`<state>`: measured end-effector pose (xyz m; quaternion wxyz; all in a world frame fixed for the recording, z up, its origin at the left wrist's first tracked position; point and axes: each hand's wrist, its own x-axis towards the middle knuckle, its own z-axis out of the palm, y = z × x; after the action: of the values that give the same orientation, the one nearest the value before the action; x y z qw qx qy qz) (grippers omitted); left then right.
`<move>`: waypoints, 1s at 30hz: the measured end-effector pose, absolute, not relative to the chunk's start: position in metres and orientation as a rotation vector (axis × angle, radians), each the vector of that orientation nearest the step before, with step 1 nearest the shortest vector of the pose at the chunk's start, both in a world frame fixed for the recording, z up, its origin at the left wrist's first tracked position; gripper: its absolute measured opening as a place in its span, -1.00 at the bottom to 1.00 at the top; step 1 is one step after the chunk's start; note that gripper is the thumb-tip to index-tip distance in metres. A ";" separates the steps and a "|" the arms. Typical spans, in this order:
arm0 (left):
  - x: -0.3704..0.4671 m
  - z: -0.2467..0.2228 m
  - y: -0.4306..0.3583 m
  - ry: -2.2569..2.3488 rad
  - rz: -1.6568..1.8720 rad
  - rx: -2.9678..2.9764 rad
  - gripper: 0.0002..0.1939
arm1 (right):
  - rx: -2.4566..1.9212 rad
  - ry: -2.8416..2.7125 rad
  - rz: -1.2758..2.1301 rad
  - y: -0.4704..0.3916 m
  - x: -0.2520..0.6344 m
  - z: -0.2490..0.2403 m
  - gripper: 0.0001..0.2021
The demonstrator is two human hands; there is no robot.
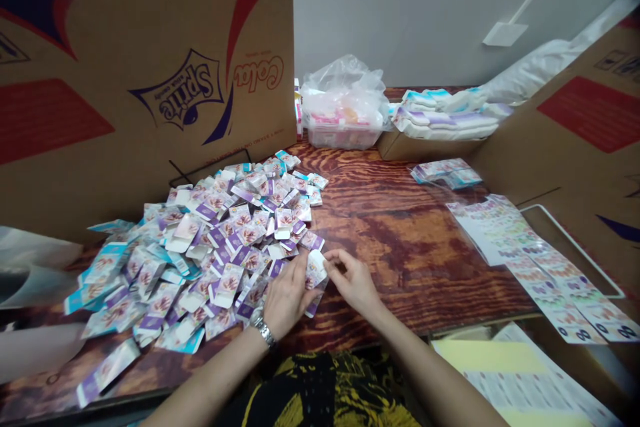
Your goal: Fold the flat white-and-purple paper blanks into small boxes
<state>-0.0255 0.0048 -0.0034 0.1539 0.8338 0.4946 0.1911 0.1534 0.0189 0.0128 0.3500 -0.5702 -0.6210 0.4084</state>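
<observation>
Held low over the wood-grain table (390,233), beside heaped boxes (250,227): a small box (315,271), closed in the left hand's (286,297) grip. At its upper right edge, right hand (354,280) with thumb and forefinger nearly pinched; hard to tell whether touching. Apparently working at the end flap. Calling for light, steady fingertips, without crushing the card.
</observation>
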 end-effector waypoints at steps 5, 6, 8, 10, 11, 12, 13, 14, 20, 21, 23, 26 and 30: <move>-0.025 -0.005 0.004 1.391 0.456 2.361 -0.16 | -1.541 -1.666 1.045 0.017 0.157 0.011 -0.83; -0.025 -0.005 0.004 1.383 0.453 2.359 -0.16 | -1.537 -1.697 1.023 0.017 0.158 0.011 -0.82; -0.025 -0.005 0.004 1.366 0.458 2.362 -0.15 | -1.519 -1.771 0.946 0.016 0.159 0.012 -0.83; -0.025 -0.005 0.005 1.357 0.466 2.359 -0.16 | -1.517 -1.823 0.868 0.015 0.159 0.014 -0.83; -0.025 -0.004 0.005 1.356 0.471 2.351 -0.17 | -1.522 -1.836 0.846 0.014 0.159 0.014 -0.82; -0.026 -0.004 0.005 1.356 0.476 2.344 -0.19 | -1.525 -1.842 0.835 0.014 0.158 0.014 -0.82; -0.026 -0.003 0.005 1.355 0.482 2.338 -0.21 | -1.525 -1.842 0.830 0.013 0.158 0.014 -0.82; -0.026 -0.002 0.005 1.355 0.488 2.332 -0.23 | -1.520 -1.839 0.826 0.013 0.157 0.013 -0.82; -0.025 0.004 0.004 1.359 0.575 2.309 -0.37 | -1.430 -1.777 0.887 0.012 0.152 0.012 -0.75; -0.025 0.005 0.004 1.338 0.603 2.327 -0.39 | -1.415 -1.745 0.969 0.012 0.152 0.013 -0.71; -0.026 0.007 0.004 1.271 0.651 2.391 -0.42 | -1.384 -1.680 1.156 0.015 0.154 0.015 -0.65; -0.028 0.009 0.005 1.156 0.671 2.494 -0.45 | -1.344 -1.715 1.328 0.021 0.160 0.018 -0.68; -0.029 0.013 0.007 1.161 0.707 2.488 -0.49 | -1.411 -1.758 1.188 0.022 0.161 0.025 -0.80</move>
<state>-0.0293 0.0073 0.0130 0.1527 0.8672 0.4049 0.2465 0.1607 0.0220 0.0246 0.2921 -0.5296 -0.6598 0.4459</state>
